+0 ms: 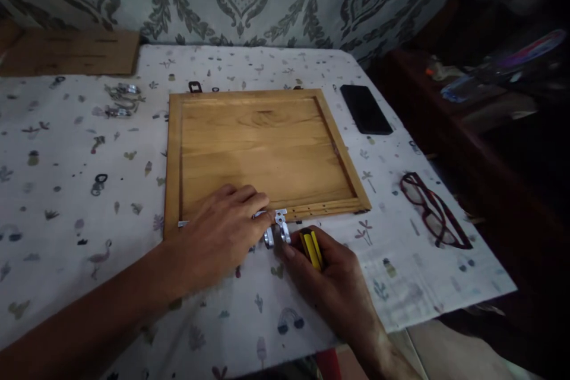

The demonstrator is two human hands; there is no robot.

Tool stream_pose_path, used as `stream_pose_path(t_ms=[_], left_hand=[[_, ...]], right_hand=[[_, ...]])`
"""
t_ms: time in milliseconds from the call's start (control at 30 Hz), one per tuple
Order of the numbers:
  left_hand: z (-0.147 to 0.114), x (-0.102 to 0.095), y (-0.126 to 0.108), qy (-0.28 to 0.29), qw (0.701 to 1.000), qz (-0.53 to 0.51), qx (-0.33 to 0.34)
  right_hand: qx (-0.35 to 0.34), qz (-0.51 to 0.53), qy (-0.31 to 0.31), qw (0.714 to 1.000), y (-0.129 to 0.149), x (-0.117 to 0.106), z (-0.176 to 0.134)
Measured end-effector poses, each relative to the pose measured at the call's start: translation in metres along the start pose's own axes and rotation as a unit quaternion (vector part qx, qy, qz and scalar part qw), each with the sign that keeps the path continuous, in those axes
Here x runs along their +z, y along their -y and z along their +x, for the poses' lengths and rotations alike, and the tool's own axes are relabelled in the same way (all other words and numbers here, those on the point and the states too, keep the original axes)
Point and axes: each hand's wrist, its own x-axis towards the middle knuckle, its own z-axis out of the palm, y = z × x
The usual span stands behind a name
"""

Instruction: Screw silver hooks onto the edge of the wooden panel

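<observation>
A shallow wooden frame with a solid panel lies flat on the table. My left hand rests over its front edge, fingers bent together, thumb and fingertips pressed against a shiny metal fitting with curved loops. That fitting sits at the frame's front rim, where a row of small dark holes runs to the right. Wrapped in my right hand is a yellow-and-black screwdriver, seen only by its handle. The right thumb and fingertips are close to the fitting's right loop; whether they touch it I cannot tell.
More metal fittings lie at the back left, near a cardboard piece. A black phone and red-framed glasses lie to the right. The patterned tablecloth covers the table, whose right edge slopes towards me.
</observation>
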Motion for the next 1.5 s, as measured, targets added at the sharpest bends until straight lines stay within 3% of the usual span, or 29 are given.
stream_pose_path(t_ms=[400,1000,1500], left_hand=[[0.000,-0.001,-0.001,0.007,1.000,-0.025,-0.002],[0.003,-0.008,-0.007,0.057,0.998,-0.025,-0.016],[0.005,-0.010,-0.010,0.003,0.996,-0.065,-0.062]], right_hand=[[-0.014,-0.030,-0.049,0.998,-0.007,0.003,-0.002],[-0.016,-0.025,-0.036,0.999,-0.004,0.004,-0.002],[-0.019,-0.007,-0.021,1.000,-0.002,0.001,-0.001]])
